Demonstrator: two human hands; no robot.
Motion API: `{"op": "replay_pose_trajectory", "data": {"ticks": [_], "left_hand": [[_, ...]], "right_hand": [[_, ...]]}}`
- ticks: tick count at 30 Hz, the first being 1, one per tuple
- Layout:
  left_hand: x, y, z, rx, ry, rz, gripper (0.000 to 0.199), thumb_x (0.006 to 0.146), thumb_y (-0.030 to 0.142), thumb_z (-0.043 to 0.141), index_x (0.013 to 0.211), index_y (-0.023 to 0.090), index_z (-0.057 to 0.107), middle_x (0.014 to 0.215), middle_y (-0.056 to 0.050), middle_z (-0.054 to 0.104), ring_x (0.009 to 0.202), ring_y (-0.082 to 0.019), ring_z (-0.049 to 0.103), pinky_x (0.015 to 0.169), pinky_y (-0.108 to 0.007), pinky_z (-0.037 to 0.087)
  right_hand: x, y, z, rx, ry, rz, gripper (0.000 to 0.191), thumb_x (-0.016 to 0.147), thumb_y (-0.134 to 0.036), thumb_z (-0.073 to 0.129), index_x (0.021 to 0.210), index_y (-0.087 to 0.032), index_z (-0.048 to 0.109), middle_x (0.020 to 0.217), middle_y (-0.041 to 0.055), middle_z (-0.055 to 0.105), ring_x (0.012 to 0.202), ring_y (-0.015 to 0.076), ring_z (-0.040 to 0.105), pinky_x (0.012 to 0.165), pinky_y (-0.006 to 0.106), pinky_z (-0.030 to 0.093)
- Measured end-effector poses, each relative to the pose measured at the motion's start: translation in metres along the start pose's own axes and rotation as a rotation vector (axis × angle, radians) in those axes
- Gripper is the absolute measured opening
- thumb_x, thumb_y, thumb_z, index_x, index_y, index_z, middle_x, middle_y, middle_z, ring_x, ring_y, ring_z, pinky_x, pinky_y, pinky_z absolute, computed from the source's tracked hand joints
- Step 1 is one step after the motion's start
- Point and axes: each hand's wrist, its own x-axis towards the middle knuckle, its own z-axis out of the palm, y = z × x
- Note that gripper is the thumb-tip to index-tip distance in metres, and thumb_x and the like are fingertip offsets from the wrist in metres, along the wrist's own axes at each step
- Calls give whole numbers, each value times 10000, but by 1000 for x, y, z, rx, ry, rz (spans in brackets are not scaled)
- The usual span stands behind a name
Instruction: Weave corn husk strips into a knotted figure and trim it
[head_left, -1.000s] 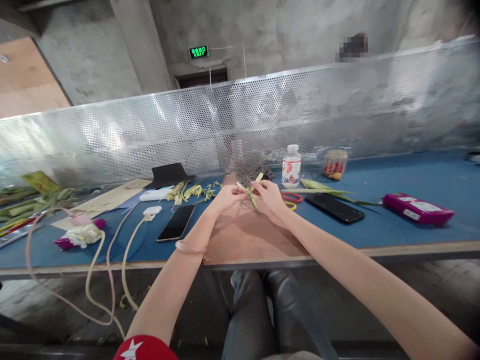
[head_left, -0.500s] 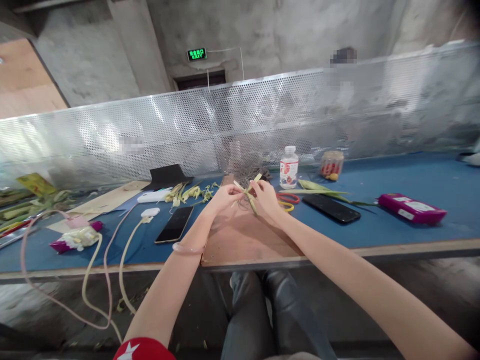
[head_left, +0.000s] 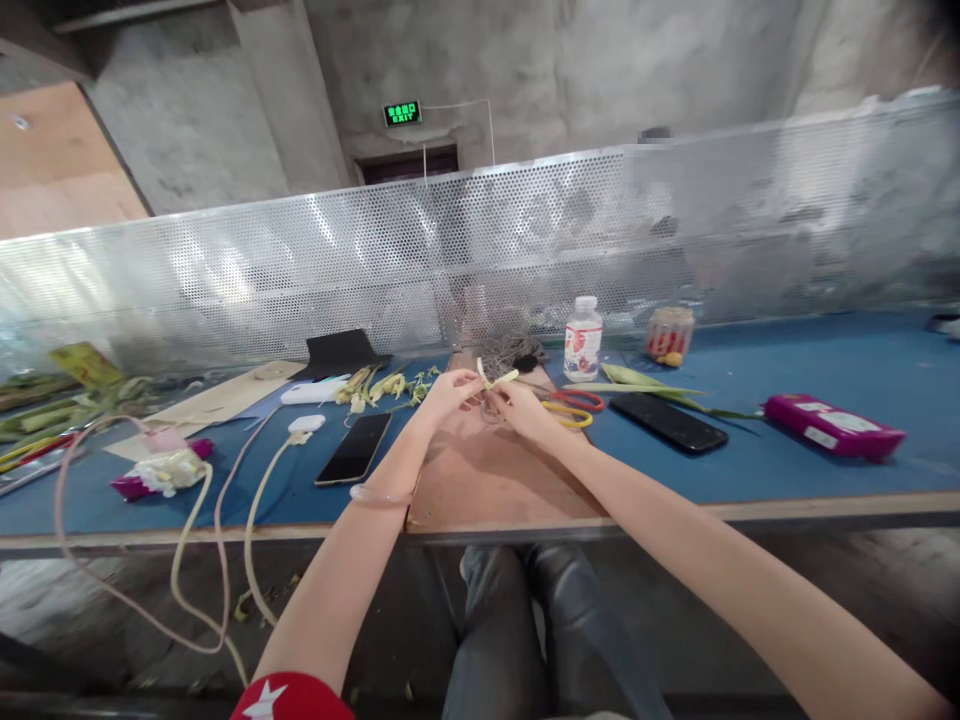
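Strips of pale yellow-green leaf (head_left: 497,381), narrow and crossed over one another, are held up above the far part of a flat reddish-brown wooden board (head_left: 502,480), which lies on a long blue-topped workbench (head_left: 795,365). The person's left hand (head_left: 454,389), above the board's left side, has its thumb and fingers pinched together on the strips. The right hand (head_left: 523,408), above the board's right side, is likewise pinched on them, its fingertips just beside those of the left; the finer hold between the fingers is too small to make out. At the far end of the board sits a tangled heap of grey stringy material (head_left: 506,350). Just to the right of the board lies a thin red loop (head_left: 598,402) beside a yellow one, and beyond them stands an upright clear plastic bottle with a white-and-red label (head_left: 583,345). Farther right of the board are a black rectangular phone (head_left: 667,424) lying flat and a glossy magenta packet (head_left: 832,425). Left of the board rests a dark-screened phone with a pale edge (head_left: 354,449), with wilted yellow-green plant pieces (head_left: 390,384) beyond it. Past the board's far end rises a silvery perforated metal screen (head_left: 360,260).
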Motion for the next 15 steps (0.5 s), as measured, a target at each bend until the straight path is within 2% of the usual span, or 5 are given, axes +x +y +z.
{"op": "replay_pose_trajectory", "data": {"ticks": [4, 8, 12, 15], "left_hand": [[-1, 2, -2, -15, -10, -4, 272, 748, 405, 597, 859, 164, 659, 789, -60, 695, 622, -144, 635, 533, -218, 462], [0, 0, 0, 146, -5, 136, 243, 767, 398, 581, 784, 159, 621, 653, -21, 644, 580, -138, 601, 494, -206, 421], [4, -6, 2, 237, 83, 244, 171, 806, 318, 521, 722, 174, 561, 675, -12, 636, 594, -135, 593, 578, -230, 452], [6, -11, 3, 292, 121, 262, 163, 827, 303, 479, 728, 188, 539, 669, -8, 621, 590, -144, 592, 592, -244, 451]], "right_hand": [[-1, -2, -1, -34, -34, -50, 196, 838, -234, 444, 678, -178, 541, 640, 7, 573, 582, 121, 451, 556, 223, 318], [-3, -7, 0, -37, -49, -90, 203, 854, -227, 431, 702, -172, 555, 678, 25, 599, 609, 125, 478, 590, 230, 329], [-6, -12, -1, -49, -47, -85, 212, 857, -234, 427, 685, -176, 538, 648, 13, 581, 587, 119, 472, 591, 235, 324], [-7, -13, -2, -34, -55, -86, 202, 841, -211, 433, 656, -182, 508, 618, -4, 557, 566, 109, 467, 573, 224, 323]]}}
